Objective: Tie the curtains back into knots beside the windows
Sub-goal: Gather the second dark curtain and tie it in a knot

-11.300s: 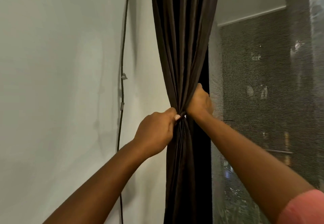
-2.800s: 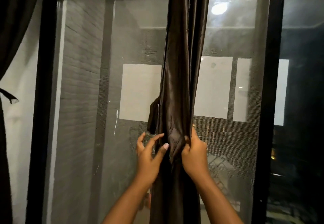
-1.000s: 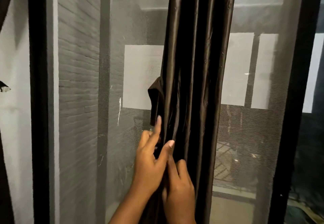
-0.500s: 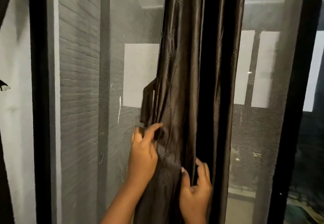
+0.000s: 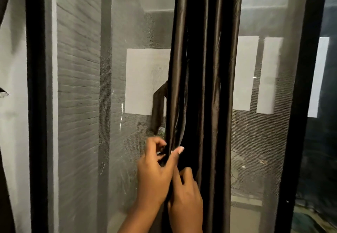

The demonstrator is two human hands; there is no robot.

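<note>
A dark brown satin curtain (image 5: 206, 86) hangs gathered in long vertical folds down the middle of the window. A fabric strap (image 5: 158, 108) sticks out from its left edge. My left hand (image 5: 155, 174) pinches the curtain's left edge between thumb and curled fingers, just below the strap. My right hand (image 5: 186, 194) lies directly beneath and partly behind it, its fingers curled into the folds of the same curtain.
Behind the curtain is a mesh-screened window (image 5: 82, 105) with black frame bars at left (image 5: 36, 105) and right (image 5: 302, 105). Another dark curtain (image 5: 5, 187) shows at the far left edge against a white wall (image 5: 12, 123).
The curtain's folds have drawn closer together. My right hand has moved up and left to sit against my left hand, which has shifted to pinch the left edge.
</note>
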